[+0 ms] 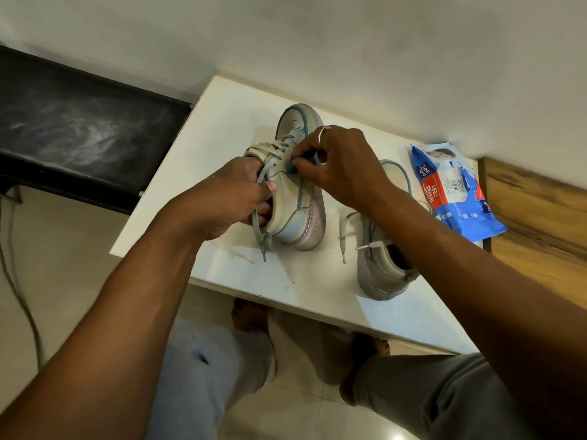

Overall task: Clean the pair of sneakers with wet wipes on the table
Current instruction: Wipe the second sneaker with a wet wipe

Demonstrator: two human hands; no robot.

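Observation:
A pale grey sneaker [293, 198] with blue trim and a pink heel is tilted on its side over the white table [222, 122]. My left hand [235, 198] grips it, fingers inside the opening. My right hand [340, 163] pinches a small bluish wad, apparently a wipe [291, 166], against the sneaker's side by the laces. The second sneaker [381, 268] stands upright on the table to the right, partly hidden by my right forearm, its laces loose.
A blue, red and white wet wipes pack [457, 192] lies at the table's right edge. A wooden surface [540, 223] adjoins on the right. A black bench [79, 128] stands left. A cable [19, 281] hangs near the floor. The wall runs behind; my bare feet are below the table edge.

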